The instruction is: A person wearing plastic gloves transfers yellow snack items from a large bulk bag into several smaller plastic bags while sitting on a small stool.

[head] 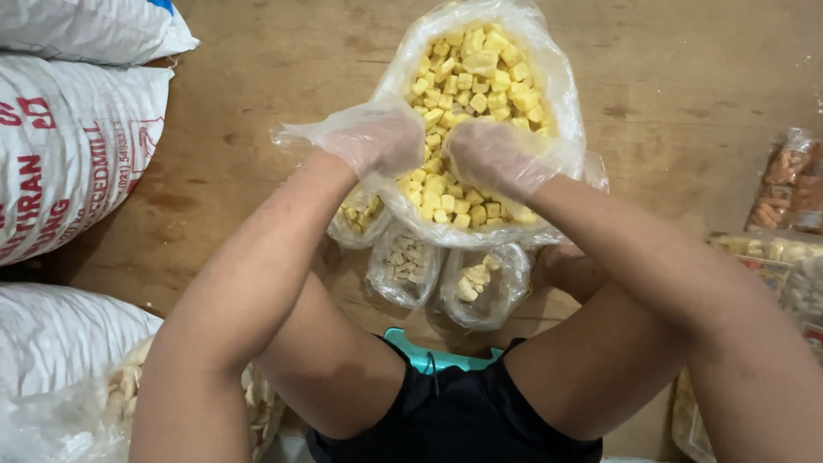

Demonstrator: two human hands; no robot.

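Head view, looking straight down: the person sits on a low teal stool [429, 351] with both hands in thin clear plastic gloves, working at the near rim of a big clear plastic bag [561, 103] full of yellow snack cubes [476, 73]. The bag lies open on the wooden floor [283, 60], stretching away from the hands.

Left hand [377, 137] looks curled at the bag's near-left edge, fingers bunched around film or cubes, but the glove blurs it, so whether that grip is really closed is hard to tell. Right hand [497, 159] rests on the cubes just beside it, fingers bent down into the pile; same story, can't say if it's clamped on anything.

Handling guess: the cubes look light, dry and crumbly, so scooping loosely beats squeezing. The bag film is soft and slippery; the rolled rim seems the best place to hold.

Just below the hands, toward the knees, sit three small clear bags [403, 270], partly filled. Big white woven sacks [69, 146] are stacked off the left hand's side, and packed snack bags [789, 184] sit out past the right hand. The small bags crowd the space under the wrists.
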